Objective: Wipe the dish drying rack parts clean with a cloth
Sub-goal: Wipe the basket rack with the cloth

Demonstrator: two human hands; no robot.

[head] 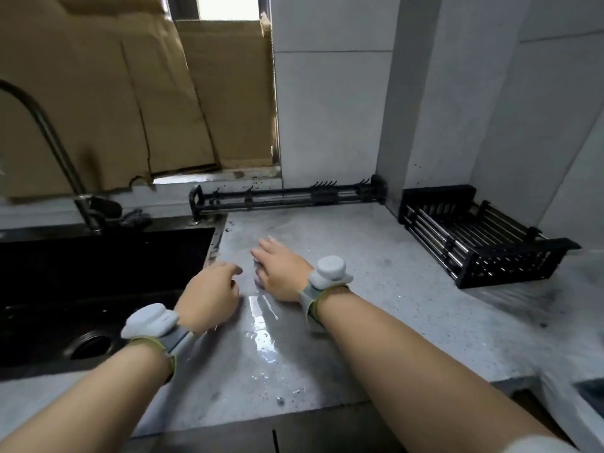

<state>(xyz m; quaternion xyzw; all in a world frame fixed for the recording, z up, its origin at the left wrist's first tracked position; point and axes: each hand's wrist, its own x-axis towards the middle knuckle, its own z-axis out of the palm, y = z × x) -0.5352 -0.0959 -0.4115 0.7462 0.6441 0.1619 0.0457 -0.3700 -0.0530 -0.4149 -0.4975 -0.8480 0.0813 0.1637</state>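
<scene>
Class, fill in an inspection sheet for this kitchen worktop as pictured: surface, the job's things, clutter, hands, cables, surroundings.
Surface: grey countertop, wet, with a puddle near the hands.
Job's things: black rack basket against the right wall; long rack frame along the back wall; small cloth, mostly hidden under the right hand.
Clutter: dark specks on the counter; a dark wad behind the sink.
Hands: right hand pressing flat on the cloth; left hand beside it, fingers loosely curled, holding nothing; both wrists wear grey bands.
Cables: nothing seen.
Surroundings: black sink left, faucet, cardboard over the window, tiled wall.
</scene>
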